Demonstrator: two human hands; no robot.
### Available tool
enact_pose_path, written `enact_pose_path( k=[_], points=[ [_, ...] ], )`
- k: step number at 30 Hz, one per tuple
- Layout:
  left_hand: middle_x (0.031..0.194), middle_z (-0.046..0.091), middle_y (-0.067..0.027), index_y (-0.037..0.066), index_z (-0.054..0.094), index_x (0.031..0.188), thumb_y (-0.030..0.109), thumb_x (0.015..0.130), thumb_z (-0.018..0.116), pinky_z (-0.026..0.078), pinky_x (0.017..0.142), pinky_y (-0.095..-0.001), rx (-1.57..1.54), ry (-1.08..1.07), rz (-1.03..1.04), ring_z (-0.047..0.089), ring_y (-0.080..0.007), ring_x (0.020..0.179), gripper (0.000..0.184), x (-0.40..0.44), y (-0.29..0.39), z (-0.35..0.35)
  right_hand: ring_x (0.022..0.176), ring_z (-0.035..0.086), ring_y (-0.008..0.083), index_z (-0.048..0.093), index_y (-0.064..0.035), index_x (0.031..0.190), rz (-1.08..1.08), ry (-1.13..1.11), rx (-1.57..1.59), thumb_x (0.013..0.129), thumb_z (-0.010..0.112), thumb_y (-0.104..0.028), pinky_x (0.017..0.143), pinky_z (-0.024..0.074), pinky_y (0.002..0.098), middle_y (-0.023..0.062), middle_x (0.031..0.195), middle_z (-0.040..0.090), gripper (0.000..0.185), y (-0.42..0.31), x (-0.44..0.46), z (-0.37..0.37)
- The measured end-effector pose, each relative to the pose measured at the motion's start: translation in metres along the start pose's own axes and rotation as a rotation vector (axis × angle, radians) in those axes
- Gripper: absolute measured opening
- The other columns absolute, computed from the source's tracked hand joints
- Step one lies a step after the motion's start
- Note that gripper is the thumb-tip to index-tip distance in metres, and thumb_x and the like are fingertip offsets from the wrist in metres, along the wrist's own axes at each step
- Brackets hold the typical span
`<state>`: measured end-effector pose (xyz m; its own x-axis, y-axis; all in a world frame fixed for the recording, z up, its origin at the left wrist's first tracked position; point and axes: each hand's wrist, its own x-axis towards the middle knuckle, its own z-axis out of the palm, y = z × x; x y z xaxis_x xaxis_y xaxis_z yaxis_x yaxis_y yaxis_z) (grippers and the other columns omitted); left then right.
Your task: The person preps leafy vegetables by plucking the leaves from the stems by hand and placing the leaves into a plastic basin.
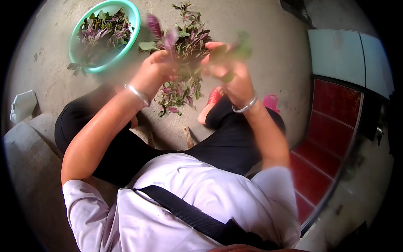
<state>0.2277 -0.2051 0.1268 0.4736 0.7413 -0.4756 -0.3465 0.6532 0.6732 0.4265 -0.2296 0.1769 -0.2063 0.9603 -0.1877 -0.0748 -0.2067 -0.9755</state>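
My left hand point(158, 67) is closed, with sprigs of purple-and-green leafy greens point(154, 26) sticking up from the fingers. Level with it on the right, my right hand point(233, 73) pinches a green leafy sprig point(241, 47), smeared by motion. The fingertips of both hands are partly blurred, so the exact grip is hard to see. Beneath and between the hands, a loose pile of the same greens point(191, 44) lies on the floor, and part of it is hidden by the hands. More greens point(103, 29) fill a turquoise plastic basin point(135, 21) at the upper left.
Bare concrete floor point(268, 46) surrounds the pile. My feet, one in a red sandal point(215, 95), flank the greens. A pink plastic item point(271, 102) lies past my right knee. Red tiles point(331, 134) edge the right side; a white container point(23, 106) stands at left.
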Motion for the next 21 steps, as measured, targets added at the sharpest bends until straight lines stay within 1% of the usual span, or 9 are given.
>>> enact_pose_path(
  k=[1, 2, 4, 6, 13, 15, 19, 20, 21],
  points=[
    [0.087, 0.054, -0.007, 0.002, 0.046, 0.098, -0.01, 0.074, 0.044, 0.044, 0.069, -0.0242, 0.014, -0.063, -0.023, 0.053, -0.0148, 0.075, 0.027, -0.001, -0.001, 0.002, 0.084, 0.055, 0.0115, 0.047, -0.002, 0.112, 0.005, 0.012, -0.014, 0.079, 0.055, 0.0, 0.073, 0.0476, 0.0248, 0.0031, 0.092, 0.055, 0.034, 0.0, 0.0, 0.0],
    [0.086, 0.054, -0.0049, 0.003, 0.046, 0.1, -0.004, 0.078, 0.05, 0.044, 0.068, -0.0233, 0.014, -0.118, -0.072, 0.053, -0.0128, 0.075, 0.024, -0.004, -0.001, 0.005, 0.084, 0.055, 0.0115, 0.047, -0.0019, 0.111, -0.013, 0.03, -0.011, 0.079, 0.054, 0.001, 0.073, 0.0474, 0.0245, 0.0033, 0.093, 0.056, 0.033, 0.001, 0.0, 0.001],
    [0.084, 0.054, -0.0032, 0.004, 0.047, 0.101, 0.002, 0.079, 0.055, 0.044, 0.067, -0.0227, 0.035, -0.172, -0.106, 0.053, -0.0111, 0.073, 0.024, -0.007, 0.002, 0.012, 0.085, 0.055, 0.0114, 0.047, -0.0016, 0.111, -0.05, 0.065, -0.005, 0.081, 0.053, 0.002, 0.074, 0.047, 0.0238, 0.0036, 0.095, 0.056, 0.031, 0.004, -0.001, 0.005],
    [0.082, 0.054, 0.0, 0.005, 0.049, 0.104, 0.012, 0.08, 0.062, 0.044, 0.066, -0.0216, 0.098, -0.2, -0.097, 0.051, -0.008, 0.07, 0.029, -0.009, 0.003, 0.019, 0.086, 0.055, 0.0115, 0.047, -0.0011, 0.111, -0.047, 0.035, -0.002, 0.081, 0.052, 0.002, 0.075, 0.0469, 0.024, 0.004, 0.096, 0.056, 0.03, 0.007, -0.002, 0.004],
    [0.082, 0.056, 0.0023, 0.006, 0.054, 0.102, 0.009, 0.08, 0.062, 0.041, 0.063, -0.0194, 0.228, -0.204, 0.024, 0.05, -0.0055, 0.069, 0.024, -0.009, -0.003, 0.023, 0.088, 0.055, 0.011, 0.043, 0.0013, 0.112, 0.004, 0.034, -0.037, 0.082, 0.052, 0.002, 0.077, 0.0469, 0.0245, 0.0058, 0.099, 0.056, 0.031, 0.008, -0.001, 0.01],
    [0.083, 0.057, 0.0022, 0.006, 0.055, 0.101, 0.009, 0.079, 0.062, 0.041, 0.063, -0.0193, 0.19, -0.239, 0.066, 0.05, -0.0052, 0.07, 0.024, -0.007, -0.005, 0.021, 0.086, 0.055, 0.0108, 0.043, 0.0016, 0.111, 0.03, 0.033, 0.021, 0.081, 0.053, 0.003, 0.075, 0.0472, 0.0236, 0.0061, 0.097, 0.056, 0.031, 0.003, -0.002, 0.013],
    [0.085, 0.058, 0.0016, 0.005, 0.055, 0.101, 0.007, 0.079, 0.061, 0.041, 0.065, -0.02, 0.218, -0.197, -0.015, 0.05, -0.0056, 0.069, 0.023, -0.009, -0.001, 0.018, 0.079, 0.055, 0.0096, 0.043, 0.0018, 0.109, 0.011, 0.14, 0.079, 0.081, 0.054, 0.002, 0.071, 0.0478, 0.0222, 0.0053, 0.092, 0.056, 0.03, 0.008, 0.0, 0.015],
    [0.086, 0.059, 0.0013, 0.005, 0.056, 0.101, 0.006, 0.079, 0.061, 0.041, 0.066, -0.0204, 0.208, -0.186, -0.008, 0.051, -0.0057, 0.069, 0.023, -0.009, -0.001, 0.018, 0.073, 0.054, 0.0081, 0.045, 0.0011, 0.106, 0.001, 0.138, 0.066, 0.082, 0.054, 0.0, 0.067, 0.0476, 0.0212, 0.0031, 0.087, 0.055, 0.025, 0.007, -0.002, 0.015],
    [0.086, 0.059, 0.001, 0.005, 0.056, 0.102, 0.005, 0.079, 0.06, 0.042, 0.067, -0.0207, 0.198, -0.175, -0.002, 0.051, -0.0059, 0.07, 0.023, -0.01, -0.001, 0.017, 0.073, 0.054, 0.0078, 0.047, 0.0008, 0.105, 0.007, 0.13, 0.038, 0.082, 0.054, -0.001, 0.067, 0.0473, 0.021, 0.0029, 0.086, 0.056, 0.024, 0.006, -0.002, 0.015]
  ],
)
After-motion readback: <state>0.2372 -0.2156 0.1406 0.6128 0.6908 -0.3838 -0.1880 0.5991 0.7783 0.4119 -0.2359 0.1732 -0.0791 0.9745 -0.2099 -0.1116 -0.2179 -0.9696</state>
